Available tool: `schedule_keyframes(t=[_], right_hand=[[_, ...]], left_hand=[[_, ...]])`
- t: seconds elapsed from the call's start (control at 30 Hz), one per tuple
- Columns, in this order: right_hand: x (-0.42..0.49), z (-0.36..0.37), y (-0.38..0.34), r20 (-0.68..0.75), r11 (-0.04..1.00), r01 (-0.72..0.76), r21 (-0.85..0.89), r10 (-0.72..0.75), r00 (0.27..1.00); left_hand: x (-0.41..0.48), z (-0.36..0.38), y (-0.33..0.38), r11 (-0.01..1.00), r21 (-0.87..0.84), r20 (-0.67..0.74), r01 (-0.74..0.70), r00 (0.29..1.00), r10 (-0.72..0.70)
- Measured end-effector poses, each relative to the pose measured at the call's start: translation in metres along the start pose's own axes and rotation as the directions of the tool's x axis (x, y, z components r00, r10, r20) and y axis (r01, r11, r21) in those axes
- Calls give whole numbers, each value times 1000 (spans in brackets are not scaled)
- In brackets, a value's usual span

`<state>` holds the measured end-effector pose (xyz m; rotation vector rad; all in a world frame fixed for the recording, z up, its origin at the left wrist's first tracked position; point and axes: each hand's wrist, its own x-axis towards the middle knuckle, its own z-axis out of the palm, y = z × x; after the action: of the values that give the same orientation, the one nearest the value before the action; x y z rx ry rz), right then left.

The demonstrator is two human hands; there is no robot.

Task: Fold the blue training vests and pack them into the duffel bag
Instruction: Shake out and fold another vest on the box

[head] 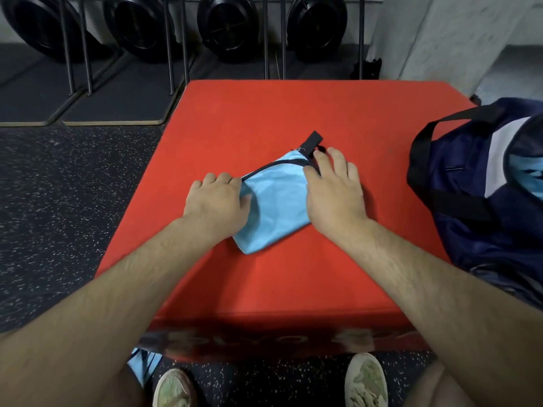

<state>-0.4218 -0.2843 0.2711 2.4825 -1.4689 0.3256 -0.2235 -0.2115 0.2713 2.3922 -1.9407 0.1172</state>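
Observation:
A light blue training vest (274,201) with dark trim lies folded into a small packet on the red plyo box (264,113). My left hand (219,199) holds its left edge, fingers curled over the fabric. My right hand (333,189) lies flat on its right edge, fingertips near a black strap tab. A navy duffel bag (476,183) with black handles stands at the box's right side, and light blue fabric (529,177) shows inside its opening.
Another light blue piece of fabric (145,367) hangs below the box's front edge by my left leg. My two shoes stand on the speckled rubber floor (58,215). Black round machines on metal frames (229,27) line the back wall.

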Motion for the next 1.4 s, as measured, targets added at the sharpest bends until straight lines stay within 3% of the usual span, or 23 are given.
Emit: schedule_keyframes(t=[0.1,0.2,0.27,0.37,0.43,0.53,0.6,0.7,0.87,1.0,1.13,1.2,1.4], right_hand=[[-7,-13,-17,2,989,82,126,-83,997],[-18,-26,-31,161,956,96,278,-145,976],[-21,-34,-30,279,951,108,290,-192,941],[-21,-42,-15,400,950,132,282,-242,884],[-19,-46,-3,434,939,129,318,-265,861],[-19,-46,8,448,923,114,367,-283,848],[-20,-43,9,443,912,114,395,-298,846],[-22,-42,7,437,911,119,394,-300,848],[-23,-42,0,431,923,158,350,-308,848],[-22,-50,2,470,931,155,331,-305,829],[-22,-77,9,598,929,114,351,-316,737],[-26,-83,12,612,934,168,315,-335,717],[-37,-75,8,505,931,169,323,-321,801]], left_hand=[[-11,-8,4,999,35,-7,-1,1000,1],[-20,-15,2,999,-16,55,48,997,-47],[-24,-21,0,994,-95,106,49,994,-39],[-32,-29,2,956,-283,289,75,957,11],[-39,-30,1,921,-384,279,65,959,49],[-44,-22,0,880,-406,24,-248,959,282],[-47,-23,6,824,-408,59,-394,889,455],[-50,-21,15,810,-341,173,-477,815,552],[-44,-19,15,753,-405,99,-518,794,600],[-40,-17,20,747,-475,127,-465,804,581],[-33,-22,19,788,-495,138,-366,863,487],[-32,-24,17,779,-528,107,-338,884,455],[-33,-29,17,764,-592,136,-256,902,409]])
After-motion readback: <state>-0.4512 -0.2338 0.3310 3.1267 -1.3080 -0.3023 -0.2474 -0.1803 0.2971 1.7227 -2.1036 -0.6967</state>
